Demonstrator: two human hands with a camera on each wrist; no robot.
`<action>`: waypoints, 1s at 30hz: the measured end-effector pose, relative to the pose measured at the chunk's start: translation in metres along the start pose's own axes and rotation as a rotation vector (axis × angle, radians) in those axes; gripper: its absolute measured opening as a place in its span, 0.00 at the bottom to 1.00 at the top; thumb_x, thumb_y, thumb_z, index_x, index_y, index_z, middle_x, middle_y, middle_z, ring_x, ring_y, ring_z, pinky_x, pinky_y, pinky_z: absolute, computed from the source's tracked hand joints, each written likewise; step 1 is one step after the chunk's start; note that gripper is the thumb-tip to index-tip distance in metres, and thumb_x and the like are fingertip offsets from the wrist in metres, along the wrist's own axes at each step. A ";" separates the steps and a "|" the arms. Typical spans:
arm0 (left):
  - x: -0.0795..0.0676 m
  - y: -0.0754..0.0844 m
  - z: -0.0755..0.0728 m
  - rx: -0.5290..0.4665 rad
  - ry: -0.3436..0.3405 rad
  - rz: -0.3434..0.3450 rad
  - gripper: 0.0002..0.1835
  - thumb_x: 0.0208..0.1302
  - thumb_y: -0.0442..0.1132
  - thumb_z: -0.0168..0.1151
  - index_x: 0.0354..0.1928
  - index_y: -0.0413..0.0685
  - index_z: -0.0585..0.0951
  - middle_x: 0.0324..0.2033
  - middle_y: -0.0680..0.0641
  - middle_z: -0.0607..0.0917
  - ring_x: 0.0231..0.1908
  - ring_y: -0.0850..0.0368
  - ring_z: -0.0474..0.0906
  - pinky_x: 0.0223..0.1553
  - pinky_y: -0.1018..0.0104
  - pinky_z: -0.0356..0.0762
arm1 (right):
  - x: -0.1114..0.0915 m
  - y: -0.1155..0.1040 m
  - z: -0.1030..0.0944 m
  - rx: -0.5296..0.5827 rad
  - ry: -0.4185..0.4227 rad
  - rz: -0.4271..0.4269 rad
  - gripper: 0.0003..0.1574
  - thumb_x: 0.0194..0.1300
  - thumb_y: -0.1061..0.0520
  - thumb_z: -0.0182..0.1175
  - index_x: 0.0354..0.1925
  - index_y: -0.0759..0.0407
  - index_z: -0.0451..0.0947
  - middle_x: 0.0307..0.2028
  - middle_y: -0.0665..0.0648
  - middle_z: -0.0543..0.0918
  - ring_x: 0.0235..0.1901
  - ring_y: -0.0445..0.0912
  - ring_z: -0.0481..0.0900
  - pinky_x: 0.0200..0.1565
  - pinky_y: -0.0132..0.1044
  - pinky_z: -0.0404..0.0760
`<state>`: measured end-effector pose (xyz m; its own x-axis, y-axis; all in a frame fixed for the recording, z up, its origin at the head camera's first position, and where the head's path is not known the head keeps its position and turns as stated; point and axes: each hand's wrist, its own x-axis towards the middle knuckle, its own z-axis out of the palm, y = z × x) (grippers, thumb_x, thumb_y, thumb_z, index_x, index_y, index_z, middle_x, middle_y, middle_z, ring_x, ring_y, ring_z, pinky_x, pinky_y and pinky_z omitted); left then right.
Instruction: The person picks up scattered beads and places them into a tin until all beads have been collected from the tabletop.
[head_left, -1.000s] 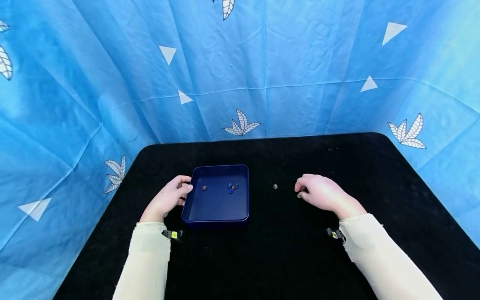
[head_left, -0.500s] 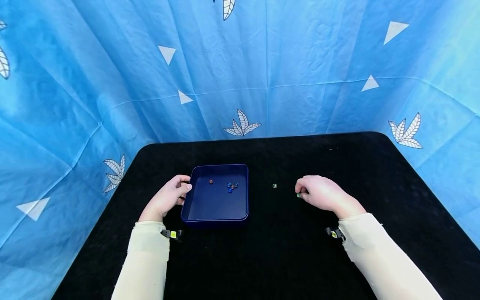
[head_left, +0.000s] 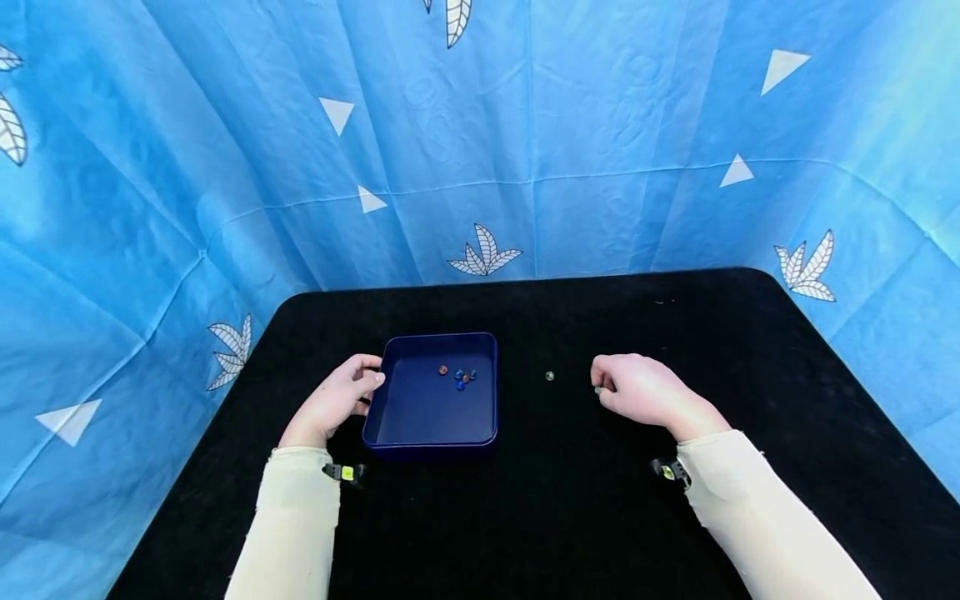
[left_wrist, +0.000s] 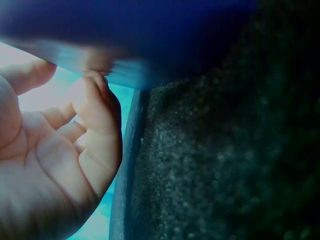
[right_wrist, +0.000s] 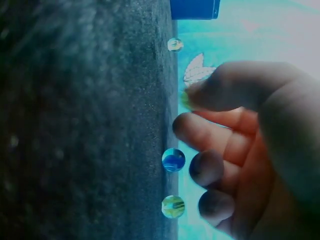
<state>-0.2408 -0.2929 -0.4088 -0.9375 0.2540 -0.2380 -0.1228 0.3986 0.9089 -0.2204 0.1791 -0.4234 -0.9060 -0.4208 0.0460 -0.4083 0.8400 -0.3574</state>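
A dark blue square tray point(head_left: 427, 421) lies on the black tabletop, holding several blue and orange marbles. One orange marble point(head_left: 443, 370) sits a little left of the cluster. Against the tray's left wall rests my left hand point(head_left: 337, 400), its fingertips and thumb touching the outside and rim. My right hand point(head_left: 641, 387) is low over the table, right of the tray, pinching a greenish marble point(right_wrist: 185, 100) with the thumb; the index finger is mostly hidden. Beside its other fingers lie a blue marble point(right_wrist: 173, 160) and a yellow-green marble point(right_wrist: 173, 207), covered by the hand in the head view.
Between tray and right hand lies a clear marble point(head_left: 550, 376). The black table point(head_left: 525, 517) has rounded far corners. A blue curtain point(head_left: 585, 125) with leaf prints and white triangles surrounds the far side and both flanks.
The loose orange marble in the tray has rolled right, close to the cluster. My right hand has barely shifted, its fingertips still at the greenish marble. My left hand stays at the tray.
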 end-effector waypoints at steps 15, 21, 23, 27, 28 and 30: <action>0.018 -0.030 -0.004 0.003 0.021 0.006 0.24 0.78 0.40 0.51 0.70 0.38 0.63 0.51 0.34 0.75 0.43 0.44 0.77 0.40 0.57 0.80 | 0.004 -0.013 -0.003 0.055 0.137 -0.056 0.12 0.53 0.61 0.58 0.37 0.49 0.80 0.24 0.41 0.71 0.25 0.39 0.70 0.33 0.39 0.73; 0.017 -0.031 -0.003 -0.003 0.018 0.015 0.24 0.78 0.40 0.52 0.69 0.37 0.64 0.51 0.34 0.75 0.41 0.44 0.78 0.41 0.57 0.81 | 0.010 -0.028 -0.003 0.035 0.162 -0.138 0.08 0.59 0.58 0.61 0.37 0.46 0.80 0.25 0.39 0.71 0.27 0.37 0.71 0.36 0.39 0.75; 0.016 -0.031 -0.003 0.003 0.023 0.012 0.24 0.77 0.40 0.52 0.69 0.37 0.64 0.51 0.35 0.75 0.41 0.44 0.78 0.41 0.57 0.81 | 0.014 -0.033 -0.004 0.042 0.168 -0.162 0.07 0.60 0.58 0.61 0.37 0.45 0.79 0.26 0.39 0.71 0.27 0.37 0.71 0.36 0.38 0.75; 0.016 -0.029 -0.003 0.011 0.028 0.016 0.24 0.77 0.40 0.52 0.68 0.37 0.65 0.50 0.34 0.76 0.42 0.44 0.78 0.41 0.56 0.81 | 0.023 -0.046 -0.007 0.061 0.183 -0.193 0.09 0.61 0.60 0.60 0.38 0.46 0.79 0.30 0.40 0.73 0.28 0.38 0.71 0.35 0.37 0.75; 0.016 -0.028 -0.003 0.013 0.030 0.017 0.24 0.77 0.40 0.52 0.68 0.37 0.65 0.50 0.34 0.76 0.42 0.44 0.77 0.41 0.56 0.81 | 0.025 -0.050 -0.007 0.062 0.186 -0.199 0.09 0.61 0.61 0.60 0.38 0.46 0.79 0.30 0.41 0.73 0.28 0.38 0.71 0.35 0.37 0.74; 0.016 -0.028 -0.004 0.013 0.030 0.018 0.24 0.77 0.40 0.52 0.68 0.37 0.65 0.50 0.34 0.76 0.42 0.44 0.77 0.41 0.56 0.80 | 0.031 -0.058 -0.009 0.060 0.186 -0.214 0.10 0.62 0.62 0.59 0.39 0.46 0.78 0.31 0.42 0.73 0.28 0.38 0.70 0.35 0.37 0.74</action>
<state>-0.2533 -0.3034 -0.4370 -0.9489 0.2344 -0.2114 -0.1023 0.4053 0.9084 -0.2258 0.1200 -0.3925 -0.8072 -0.5113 0.2950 -0.5900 0.7150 -0.3752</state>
